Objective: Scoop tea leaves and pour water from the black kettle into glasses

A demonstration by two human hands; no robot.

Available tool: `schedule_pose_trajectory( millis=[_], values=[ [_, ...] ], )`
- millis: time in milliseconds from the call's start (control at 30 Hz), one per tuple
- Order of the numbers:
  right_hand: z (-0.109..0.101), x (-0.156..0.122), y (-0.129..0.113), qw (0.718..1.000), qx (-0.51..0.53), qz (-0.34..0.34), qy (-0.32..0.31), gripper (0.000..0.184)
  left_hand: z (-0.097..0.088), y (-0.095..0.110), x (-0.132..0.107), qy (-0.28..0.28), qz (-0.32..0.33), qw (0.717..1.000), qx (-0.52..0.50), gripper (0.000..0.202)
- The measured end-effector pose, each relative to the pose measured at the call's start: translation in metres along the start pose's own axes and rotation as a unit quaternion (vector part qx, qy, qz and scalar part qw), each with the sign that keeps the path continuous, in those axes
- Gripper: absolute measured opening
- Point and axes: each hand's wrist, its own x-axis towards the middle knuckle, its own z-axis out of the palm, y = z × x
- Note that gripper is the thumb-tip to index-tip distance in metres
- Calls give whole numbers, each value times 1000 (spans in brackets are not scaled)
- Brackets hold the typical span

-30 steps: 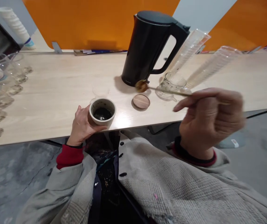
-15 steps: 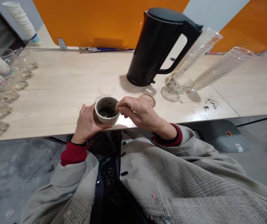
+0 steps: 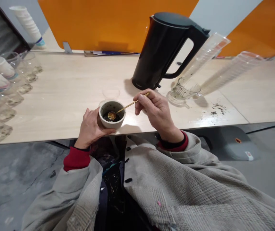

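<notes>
Left hand [image 3: 88, 128] cradles the stoneware bowl [image 3: 110, 125], brass spoon [image 3: 127, 106] down in it

Left fingers wrap the bowl at the table's front edge [image 3: 62, 138], while the right hand's [image 3: 155, 110] thumb and forefinger pinch the slim handle, its tip in dark contents [image 3: 113, 118]. Black kettle [image 3: 162, 48] and glass cup [image 3: 184, 89] stand beyond. A tilt of the bowl could spill it; a slip on that thin handle could drop the spoon. What the dark stuff is, hard to make out
</notes>
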Motion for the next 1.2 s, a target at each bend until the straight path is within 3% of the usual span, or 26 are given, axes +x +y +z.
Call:
schedule_pose_trajectory(
  millis=[233,533,633,800,900,1000,1200],
  values=[
    [-5,2,7,997,56,7,54,43,1,-2,0,3,4,1000,13,108],
    [-5,4,14,994,52,-9,94,42,0,0,0,-1,8,1000,18,104],
    [-4,9,9,990,32,-50,124,38,0,0,-1,-8,2,1000,17,104],
    [6,20,4,959,-21,-192,206,26,1,-1,-1,-8,-5,1000,21,105],
    [14,26,18,957,-118,-234,128,27,1,-1,-1,-6,-4,1000,22,105],
    [15,32,33,952,-208,-224,24,31,1,0,-1,-3,-3,1000,26,104],
    [11,37,38,967,-159,-188,72,41,0,-1,0,-10,-1,999,33,104]
  ],
)
